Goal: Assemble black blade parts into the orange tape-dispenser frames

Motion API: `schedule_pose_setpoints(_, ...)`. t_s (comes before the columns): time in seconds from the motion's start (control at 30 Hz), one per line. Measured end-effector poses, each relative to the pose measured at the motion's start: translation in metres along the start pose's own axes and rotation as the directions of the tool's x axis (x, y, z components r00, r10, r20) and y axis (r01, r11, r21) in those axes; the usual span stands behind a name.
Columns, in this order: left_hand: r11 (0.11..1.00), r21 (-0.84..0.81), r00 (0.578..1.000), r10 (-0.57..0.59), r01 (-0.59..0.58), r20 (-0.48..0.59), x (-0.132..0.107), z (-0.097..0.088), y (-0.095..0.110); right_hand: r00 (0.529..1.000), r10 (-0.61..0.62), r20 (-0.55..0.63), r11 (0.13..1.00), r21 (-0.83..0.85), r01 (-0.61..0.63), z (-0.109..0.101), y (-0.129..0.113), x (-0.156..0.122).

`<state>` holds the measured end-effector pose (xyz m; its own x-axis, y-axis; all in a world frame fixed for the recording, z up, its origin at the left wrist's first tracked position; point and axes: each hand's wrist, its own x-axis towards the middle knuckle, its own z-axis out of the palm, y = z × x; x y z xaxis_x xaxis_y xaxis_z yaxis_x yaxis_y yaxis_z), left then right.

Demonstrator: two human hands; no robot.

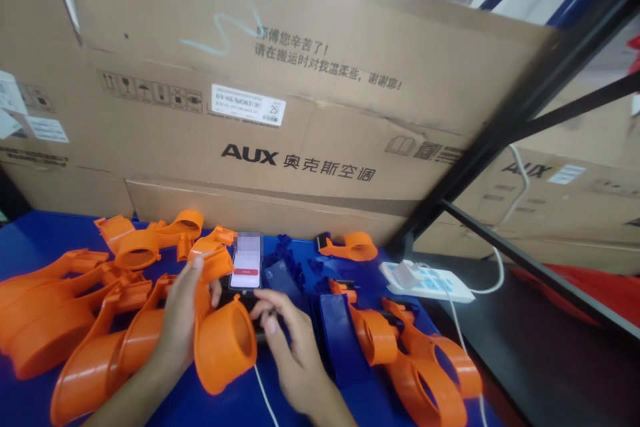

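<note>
My left hand (pixel 181 310) is wrapped around an orange plastic holder (pixel 220 353) with a wide round ring at its lower end. The ring's opening faces right, toward my right hand (pixel 293 340). That hand's index finger reaches left past the ring, and its thumb stands apart from it. A dark object lies partly hidden between the ring and my right fingertips; whether they touch it I cannot tell. Just beyond both hands stands a phone (pixel 247 267) with a lit screen, part of it blurred. Several similar orange holders (pixel 95 363) lie beside my left forearm.
More orange holders (pixel 425 390) lie to the right, near a dark blue plastic piece (pixel 343 340). Small blue parts (pixel 285 273) lie behind. A white power strip (pixel 430 280) with cables rests at the blue table's (pixel 300 413) right edge. Large cardboard boxes (pixel 310 120) and a black rack post (pixel 480 147) stand behind.
</note>
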<state>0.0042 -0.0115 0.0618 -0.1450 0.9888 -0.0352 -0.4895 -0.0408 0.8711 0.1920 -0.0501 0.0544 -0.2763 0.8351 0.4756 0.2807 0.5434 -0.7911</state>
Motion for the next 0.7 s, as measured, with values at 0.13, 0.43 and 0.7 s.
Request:
schedule_pose_setpoints(0.13,0.997,-0.007,0.996,0.082,-0.082,-0.040,0.005,-0.003,-0.007,0.987,-0.092,0.135,0.996,0.027,0.090,0.004,0.002,-0.001)
schedule_pose_setpoints(0.43,0.967,0.209,0.906,0.048,-0.148,0.420,-0.017,0.008,-0.023,0.986,-0.140,-0.089,0.973,-0.196,0.120,0.003,0.015,0.004)
schedule_pose_setpoints(0.7,0.458,0.802,0.917,0.083,-0.384,0.391,-0.050,-0.051,0.016,0.965,-0.262,0.018,0.956,-0.136,0.262,-0.008,0.004,-0.008)
